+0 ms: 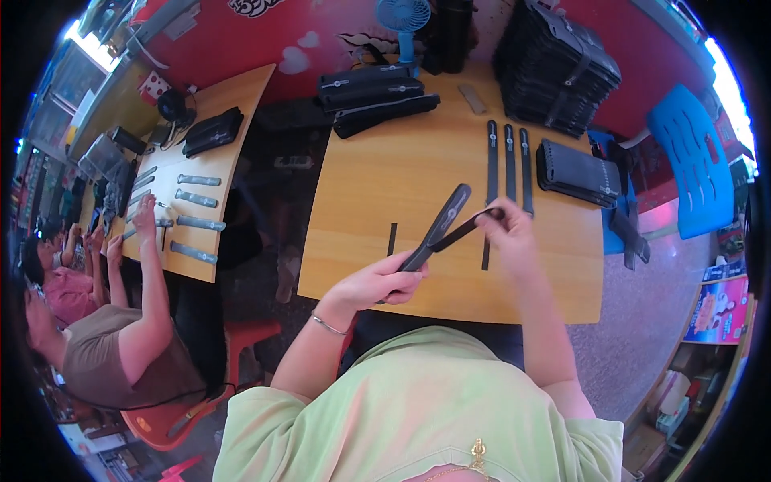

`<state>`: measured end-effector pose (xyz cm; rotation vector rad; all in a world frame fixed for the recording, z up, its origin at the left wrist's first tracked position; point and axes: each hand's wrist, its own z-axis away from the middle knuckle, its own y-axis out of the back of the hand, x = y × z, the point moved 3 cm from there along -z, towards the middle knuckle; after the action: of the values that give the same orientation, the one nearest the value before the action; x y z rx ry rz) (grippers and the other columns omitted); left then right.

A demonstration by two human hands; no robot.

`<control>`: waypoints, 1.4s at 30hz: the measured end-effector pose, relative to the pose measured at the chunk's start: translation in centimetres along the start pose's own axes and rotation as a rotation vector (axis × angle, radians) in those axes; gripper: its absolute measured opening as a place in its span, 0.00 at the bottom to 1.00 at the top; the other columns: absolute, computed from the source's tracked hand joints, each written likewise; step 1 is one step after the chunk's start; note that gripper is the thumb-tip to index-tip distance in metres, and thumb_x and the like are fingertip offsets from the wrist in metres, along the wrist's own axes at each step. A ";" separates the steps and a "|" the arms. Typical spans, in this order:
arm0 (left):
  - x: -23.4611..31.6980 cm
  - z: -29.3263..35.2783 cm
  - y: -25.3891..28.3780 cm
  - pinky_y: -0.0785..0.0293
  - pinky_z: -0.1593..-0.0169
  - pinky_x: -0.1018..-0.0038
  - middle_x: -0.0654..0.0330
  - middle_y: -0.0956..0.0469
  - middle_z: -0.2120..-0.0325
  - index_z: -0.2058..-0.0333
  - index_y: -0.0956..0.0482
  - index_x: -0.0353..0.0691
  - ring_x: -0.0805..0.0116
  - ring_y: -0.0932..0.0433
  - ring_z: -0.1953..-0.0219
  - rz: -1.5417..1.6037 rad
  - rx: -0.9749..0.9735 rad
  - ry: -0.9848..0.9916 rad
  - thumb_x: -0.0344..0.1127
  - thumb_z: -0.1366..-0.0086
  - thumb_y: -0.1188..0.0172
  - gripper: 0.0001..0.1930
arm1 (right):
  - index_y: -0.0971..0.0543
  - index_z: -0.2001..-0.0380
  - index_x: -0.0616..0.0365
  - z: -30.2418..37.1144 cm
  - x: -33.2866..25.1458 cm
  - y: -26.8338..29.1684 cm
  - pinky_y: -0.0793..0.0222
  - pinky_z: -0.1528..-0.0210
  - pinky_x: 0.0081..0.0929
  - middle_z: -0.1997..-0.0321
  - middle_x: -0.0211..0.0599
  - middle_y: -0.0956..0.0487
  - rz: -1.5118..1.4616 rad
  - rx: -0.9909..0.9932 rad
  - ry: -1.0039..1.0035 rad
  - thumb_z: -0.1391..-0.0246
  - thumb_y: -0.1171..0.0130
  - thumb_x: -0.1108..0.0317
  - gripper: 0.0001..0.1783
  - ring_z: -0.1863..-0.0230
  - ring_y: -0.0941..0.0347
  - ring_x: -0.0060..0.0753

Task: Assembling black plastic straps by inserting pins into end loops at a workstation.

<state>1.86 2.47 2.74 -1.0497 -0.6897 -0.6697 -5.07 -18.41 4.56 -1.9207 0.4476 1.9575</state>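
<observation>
A flat black strap [446,215] with a small pale mark is held above the wooden table by both my hands. My left hand [379,283], a bracelet at its wrist, is closed round the strap's lower end. The fingers of my right hand [511,231] pinch a narrower black band [462,231] that meets the strap in a V. Whether the two are one piece I cannot tell. Beyond my right hand, three black straps [510,157] lie side by side. A short dark strip [393,238] lies on the table left of the held strap.
The wooden table [361,193] also bears black cases [373,96], a tall strapped black stack [558,68], a smaller black stack [580,173] and a blue fan [404,20]. A blue chair [692,165] stands right. Leftward, a person [132,345] works at another table with straps.
</observation>
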 end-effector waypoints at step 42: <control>-2.8 -0.5 7.5 0.50 0.83 0.86 0.69 0.45 0.82 0.59 0.33 0.43 0.80 0.44 0.84 0.670 0.047 -0.263 0.48 0.29 0.59 0.15 | 0.23 0.66 0.52 -3.6 2.2 -0.4 0.29 0.63 0.32 0.63 0.30 0.20 1.245 -0.202 0.575 0.59 0.35 0.49 0.21 0.61 0.25 0.35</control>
<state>5.97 5.06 -3.62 -1.2460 -0.5247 0.0648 -1.69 -19.66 2.24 -2.6389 2.0681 1.9664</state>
